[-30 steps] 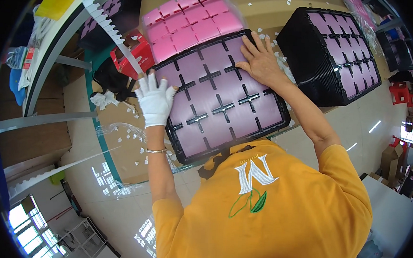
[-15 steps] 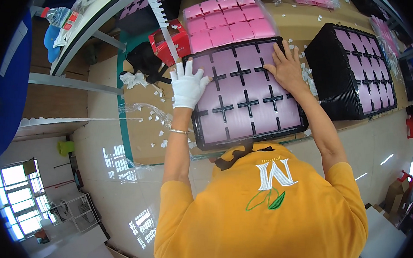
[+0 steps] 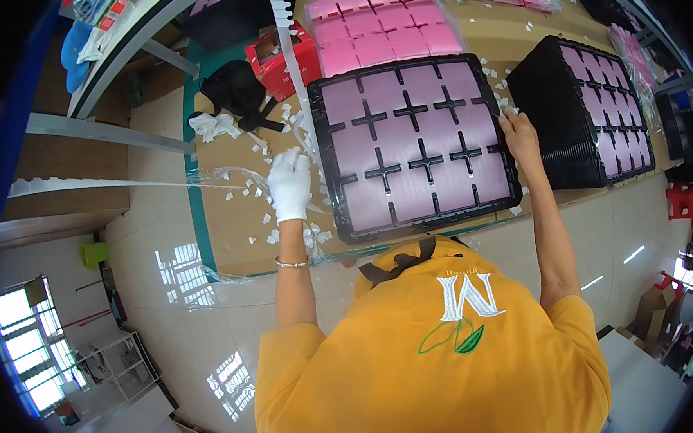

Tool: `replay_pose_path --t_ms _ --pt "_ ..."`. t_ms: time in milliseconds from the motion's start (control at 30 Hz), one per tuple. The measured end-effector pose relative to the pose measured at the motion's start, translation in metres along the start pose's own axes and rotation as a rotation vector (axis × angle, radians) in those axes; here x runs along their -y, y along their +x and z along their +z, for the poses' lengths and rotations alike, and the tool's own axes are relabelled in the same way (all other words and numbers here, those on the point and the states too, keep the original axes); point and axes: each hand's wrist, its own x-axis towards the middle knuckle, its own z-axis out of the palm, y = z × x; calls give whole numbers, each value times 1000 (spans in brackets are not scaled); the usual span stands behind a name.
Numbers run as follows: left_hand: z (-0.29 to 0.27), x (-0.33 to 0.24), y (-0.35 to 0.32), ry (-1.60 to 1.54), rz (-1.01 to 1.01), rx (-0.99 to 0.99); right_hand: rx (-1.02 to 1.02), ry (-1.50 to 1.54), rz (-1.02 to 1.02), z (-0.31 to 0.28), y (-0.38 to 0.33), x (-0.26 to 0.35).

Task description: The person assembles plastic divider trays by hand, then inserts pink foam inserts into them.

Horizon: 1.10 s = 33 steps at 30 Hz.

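Note:
A black tray with purple sheeting in its sections and black cross-shaped dividers lies in front of me on the table. My right hand is at its right edge, fingers bent in and closed against the rim. To the left of the tray, my left hand wears a white glove and hovers over or rests on the cardboard, fingers curled together. What they hold, if anything, is hidden. A white notched strip slants down from the top, passing beside the tray's left edge.
A tall black tray stack stands right, pink dividers in plastic behind, a red box and black bag left. White scraps and clear film litter the cardboard. A metal-legged table stands left.
My left hand has left the tray's top left corner, moved down and left, and curled its fingers. My right hand has slid from the tray's upper surface to its right edge.

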Motion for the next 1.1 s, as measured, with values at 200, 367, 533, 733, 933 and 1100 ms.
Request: replay_pose_path --t_ms 200,367,533,733,933,1100 --pt "11 2 -13 -465 -244 264 47 234 181 2 5 8" --pt "1 -25 -9 -589 -388 349 44 274 8 -22 9 -14" --pt "-35 -34 -11 -706 -384 407 42 152 -157 -90 14 5" --pt "-9 -204 -21 -821 -302 499 90 73 -117 -226 45 -107" --pt "99 -366 -12 -1121 -278 641 24 253 198 -301 128 -270" --pt "172 -440 -16 -1183 -353 702 30 -138 289 -288 181 -330"
